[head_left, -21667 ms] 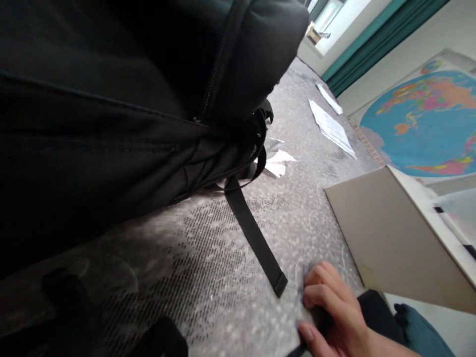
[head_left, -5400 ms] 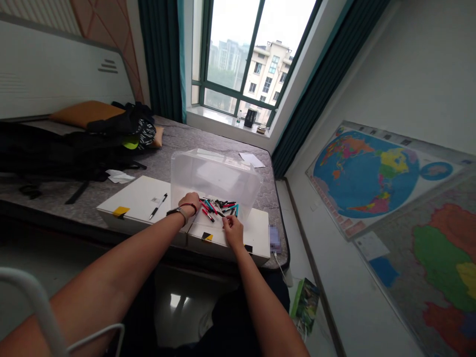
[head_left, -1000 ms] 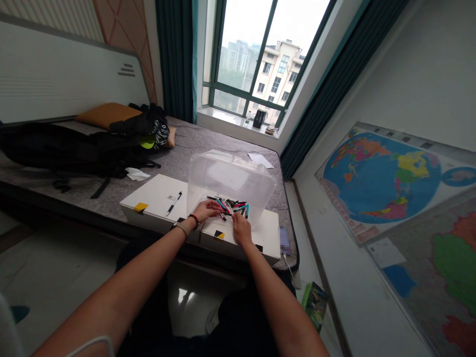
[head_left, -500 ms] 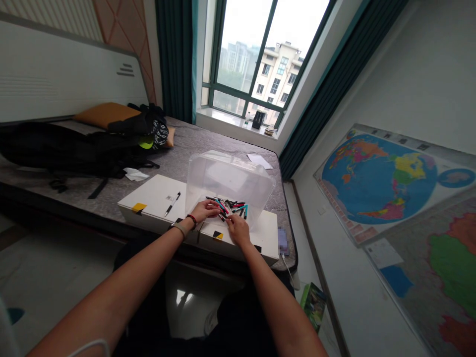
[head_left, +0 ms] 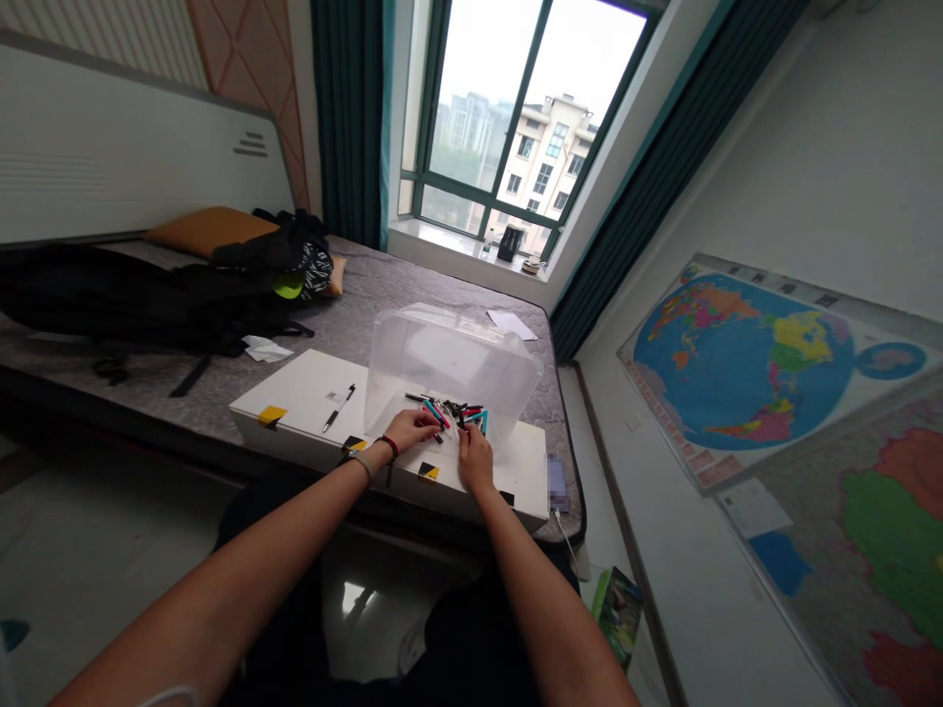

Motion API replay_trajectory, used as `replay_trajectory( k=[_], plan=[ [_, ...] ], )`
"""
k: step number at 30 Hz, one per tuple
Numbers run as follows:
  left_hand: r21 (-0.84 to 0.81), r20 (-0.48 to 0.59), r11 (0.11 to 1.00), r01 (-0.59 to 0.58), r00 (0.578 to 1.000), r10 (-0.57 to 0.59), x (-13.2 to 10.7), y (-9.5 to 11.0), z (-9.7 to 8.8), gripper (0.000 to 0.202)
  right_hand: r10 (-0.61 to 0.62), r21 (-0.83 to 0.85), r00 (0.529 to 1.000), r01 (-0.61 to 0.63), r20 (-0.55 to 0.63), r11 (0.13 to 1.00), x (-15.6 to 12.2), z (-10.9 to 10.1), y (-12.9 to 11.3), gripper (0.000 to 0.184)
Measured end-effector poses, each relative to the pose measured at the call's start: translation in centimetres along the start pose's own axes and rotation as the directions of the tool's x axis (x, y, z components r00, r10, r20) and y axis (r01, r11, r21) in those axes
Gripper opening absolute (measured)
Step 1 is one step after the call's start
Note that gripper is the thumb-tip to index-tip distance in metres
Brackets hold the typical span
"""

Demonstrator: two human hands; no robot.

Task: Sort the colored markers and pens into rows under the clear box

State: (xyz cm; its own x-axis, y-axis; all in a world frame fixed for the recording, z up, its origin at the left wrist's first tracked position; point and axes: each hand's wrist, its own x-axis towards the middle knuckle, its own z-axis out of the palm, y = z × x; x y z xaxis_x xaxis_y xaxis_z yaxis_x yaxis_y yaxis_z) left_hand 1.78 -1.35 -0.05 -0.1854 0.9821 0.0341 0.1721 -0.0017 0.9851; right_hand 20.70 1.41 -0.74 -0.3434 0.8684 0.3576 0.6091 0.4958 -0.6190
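Note:
A clear plastic box (head_left: 457, 355) lies tipped on its side, its opening toward me. Several pens (head_left: 464, 409), black, pink, turquoise and white, are heaped loosely at its mouth. My left hand (head_left: 414, 430) is at the left of the heap, its fingers closed on a pen among the others. On the right side, my right hand (head_left: 475, 459) has its fingers curled together at the pens; what they hold is too small to make out. A single black-and-white pen (head_left: 339, 408) lies apart on the white box (head_left: 284, 393) to the left.
A second white box (head_left: 523, 471) lies under the right hand, near the mattress edge. A phone (head_left: 558, 483) with a cable is beside it. Paper (head_left: 512, 324) lies behind the clear box, crumpled tissue (head_left: 266, 349) to the left, and a black bag (head_left: 147, 295) farther left.
My right hand has shifted slightly right and its fingers have drawn apart from the left hand's. The left hand has lowered slightly, and the pens between the hands have moved a little.

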Motion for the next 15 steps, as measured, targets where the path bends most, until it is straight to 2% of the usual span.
replay_trajectory(
  k=[3, 5, 8, 11, 15],
  plan=[
    [0.183, -0.006, 0.976, -0.122, 0.992, 0.125, 0.3, 1.2, 0.7, 0.017, 0.034, -0.005, 0.999, -0.034, -0.015, 0.999, 0.1, 0.2, 0.2, 0.031],
    [0.340, 0.029, 0.918, -0.204, 0.978, 0.206, 0.7, 2.0, 1.5, 0.011, 0.043, -0.002, 0.999, -0.043, -0.025, 0.999, 0.1, 0.3, 0.3, 0.032],
    [0.503, 0.156, 0.826, -0.256, 0.966, 0.205, 1.4, 3.1, 2.6, 0.006, 0.035, 0.006, 0.999, -0.035, -0.037, 0.999, 0.0, 0.4, 0.4, 0.032],
    [0.520, 0.231, 0.810, -0.273, 0.957, 0.174, 2.3, 3.5, 3.4, 0.018, 0.024, -0.002, 0.999, -0.024, -0.036, 1.000, -0.1, 0.4, 0.3, 0.033],
    [0.443, 0.220, 0.865, -0.234, 0.964, 0.148, 3.9, 3.2, 3.5, 0.030, 0.019, -0.017, 1.000, -0.019, -0.024, 1.000, -0.1, 0.3, 0.2, 0.033]
  ],
)
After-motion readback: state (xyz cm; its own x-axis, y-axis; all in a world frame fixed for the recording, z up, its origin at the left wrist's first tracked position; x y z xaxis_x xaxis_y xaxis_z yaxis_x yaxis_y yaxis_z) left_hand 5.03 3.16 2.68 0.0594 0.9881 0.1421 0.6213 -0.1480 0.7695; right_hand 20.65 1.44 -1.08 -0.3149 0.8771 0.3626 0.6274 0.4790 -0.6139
